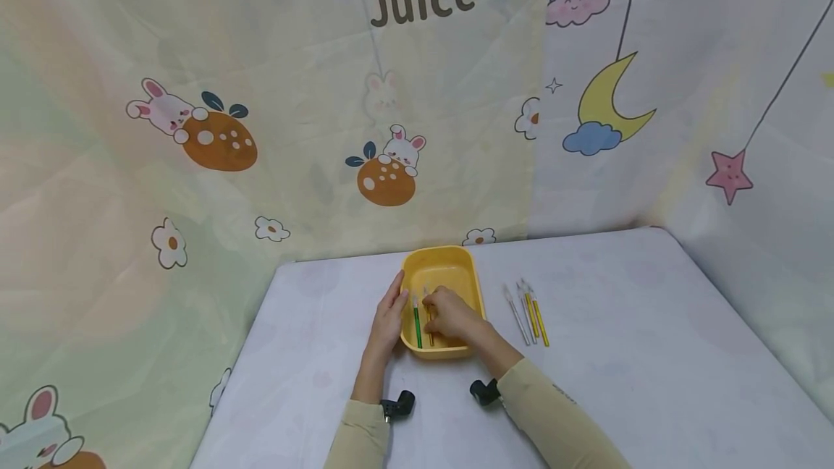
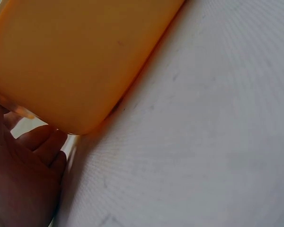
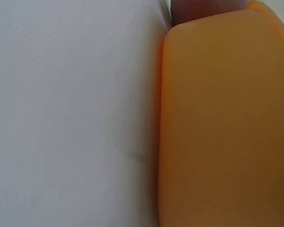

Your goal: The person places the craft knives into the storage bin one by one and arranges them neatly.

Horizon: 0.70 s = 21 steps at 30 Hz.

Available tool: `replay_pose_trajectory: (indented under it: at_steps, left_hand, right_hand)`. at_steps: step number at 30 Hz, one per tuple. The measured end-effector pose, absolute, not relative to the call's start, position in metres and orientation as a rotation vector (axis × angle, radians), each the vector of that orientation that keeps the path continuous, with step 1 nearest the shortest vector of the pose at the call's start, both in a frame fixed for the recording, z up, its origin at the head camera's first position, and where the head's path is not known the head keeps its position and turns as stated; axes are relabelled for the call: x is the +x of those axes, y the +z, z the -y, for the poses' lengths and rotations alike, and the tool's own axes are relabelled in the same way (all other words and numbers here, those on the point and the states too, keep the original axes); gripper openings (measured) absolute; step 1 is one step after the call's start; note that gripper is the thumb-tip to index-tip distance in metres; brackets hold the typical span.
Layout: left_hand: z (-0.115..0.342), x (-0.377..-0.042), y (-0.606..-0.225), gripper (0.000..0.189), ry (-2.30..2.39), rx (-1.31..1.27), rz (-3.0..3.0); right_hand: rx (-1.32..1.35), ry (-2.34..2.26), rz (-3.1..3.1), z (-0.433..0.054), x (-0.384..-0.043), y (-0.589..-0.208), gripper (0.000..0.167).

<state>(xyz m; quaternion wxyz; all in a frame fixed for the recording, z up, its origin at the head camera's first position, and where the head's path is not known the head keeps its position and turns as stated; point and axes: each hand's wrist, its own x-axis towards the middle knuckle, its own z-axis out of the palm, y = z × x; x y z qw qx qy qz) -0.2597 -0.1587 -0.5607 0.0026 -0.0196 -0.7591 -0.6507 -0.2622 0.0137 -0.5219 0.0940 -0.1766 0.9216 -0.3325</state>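
A yellow plastic tray with rounded corners stands on the white table. At its left side, my left hand holds the wall, fingers along the outside and thumb at the rim; the left wrist view shows this hand by the tray's outer wall. My right hand reaches inside the tray. Its curled fingers pinch a slim yellow pen-like stick with a pale tip, partly hidden by the hand. A green stick of similar shape lies left of it. The right wrist view shows mostly tray wall.
To the right of the tray, several slim sticks lie close together on the table: silvery ones and yellow ones. A printed cloth backdrop rises behind the table's far edge.
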Motion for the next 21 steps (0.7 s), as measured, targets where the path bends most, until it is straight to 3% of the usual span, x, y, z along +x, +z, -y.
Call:
replay_pose_trajectory:
  at_steps: [21]
  left_hand:
    - [0.160, -0.261, -0.562, 0.051, -2.082, -0.070, 2.366]
  right_hand:
    - [-0.505, -1.184, -2.863, -0.026, -0.263, -0.506, 0.047]
